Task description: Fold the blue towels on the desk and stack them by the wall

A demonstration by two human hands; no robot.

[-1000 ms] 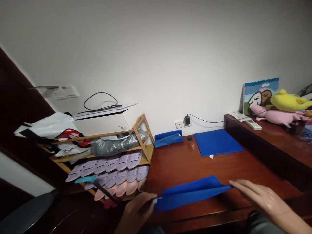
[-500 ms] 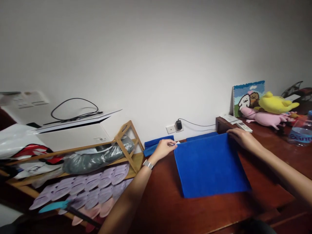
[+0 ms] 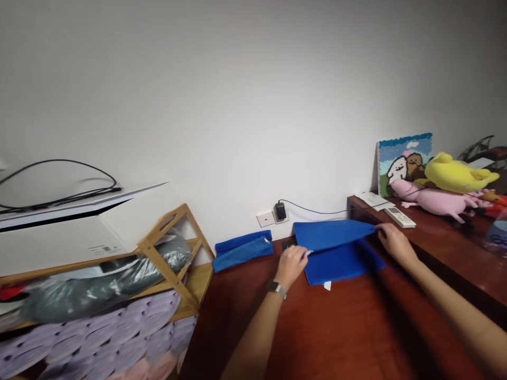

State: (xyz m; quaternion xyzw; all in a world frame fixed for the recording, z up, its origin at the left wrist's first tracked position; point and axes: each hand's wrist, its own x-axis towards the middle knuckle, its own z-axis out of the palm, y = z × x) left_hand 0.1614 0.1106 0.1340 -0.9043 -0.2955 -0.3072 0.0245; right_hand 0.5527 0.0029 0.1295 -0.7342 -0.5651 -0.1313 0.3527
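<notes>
A blue towel [image 3: 330, 235] is stretched between my two hands above the brown table [image 3: 317, 327]. My left hand [image 3: 292, 266], with a silver-banded watch on the wrist, pinches its left corner, where a bit of white tag shows. At the right corner my right hand [image 3: 396, 245] has its fingers closed on the cloth. Beneath lies a second blue towel [image 3: 340, 268], flat on the table, with a white tag at its front edge; the held towel partly covers it. Folded blue towels [image 3: 243, 252] rest near the wall, left of my left hand.
At left, a wooden rack [image 3: 194, 285] carries a white box [image 3: 119, 227], a plastic-wrapped grey bundle [image 3: 114, 277] and several lilac slippers [image 3: 130, 322]. A plugged-in charger [image 3: 280, 211] sits on the wall. On the raised right surface are a remote [image 3: 400, 217], plush toys [image 3: 431, 202] and a picture [image 3: 406, 163].
The held towel, earlier hanging down toward me, now extends away toward the wall, exposing the towel beneath. My left hand has moved right and lower. The view has shifted slightly right.
</notes>
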